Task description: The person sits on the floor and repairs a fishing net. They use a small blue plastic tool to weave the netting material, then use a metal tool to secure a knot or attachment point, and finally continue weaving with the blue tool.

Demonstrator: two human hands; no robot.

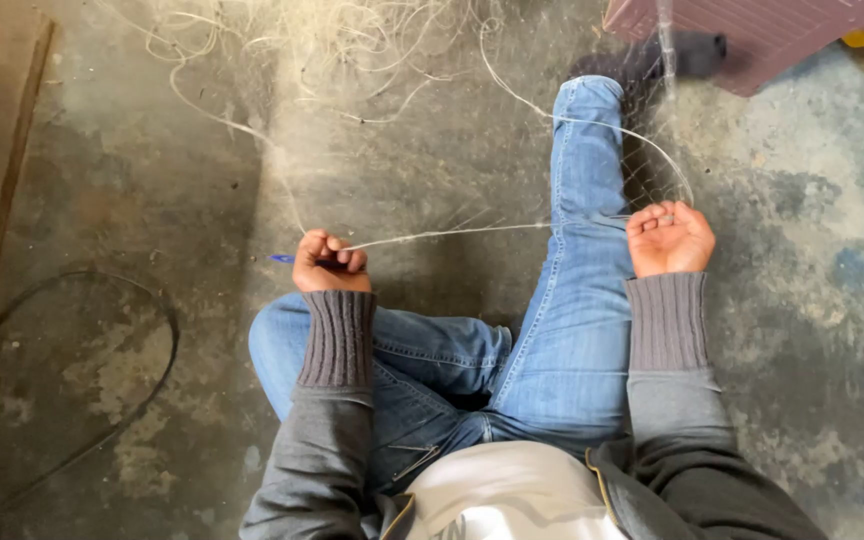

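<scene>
The person sits on a concrete floor (112, 180), grey sleeves (337, 340) nearest the camera and jeans (572, 330) between them, one knee bent at the left, the other leg stretched away toward the floor's far edge.

Left hand (327, 265): fingers curled fully shut into a fist. It grips a pale cord (452, 234) and a blue tool (282, 259), whose tip projects from the fist on the left side. The tool's form inside the fist cannot be told.

Right hand (670, 240): palm up, fingers curled closed over the same cord where it loops back.

The cord runs taut from fist to fist across the outstretched leg. From the right hand it arcs up over the shin toward the far edge.

A fine net (652, 150) hangs around the outstretched leg, near the right hand. It is thin and partly hard to see.

Farther off, loose net and cord (332, 50) lie heaped along the floor's far edge. A purple crate (762, 35) sits at the far right corner. A dark wire loop (142, 300) lies near the left edge, well apart from the hands.
</scene>
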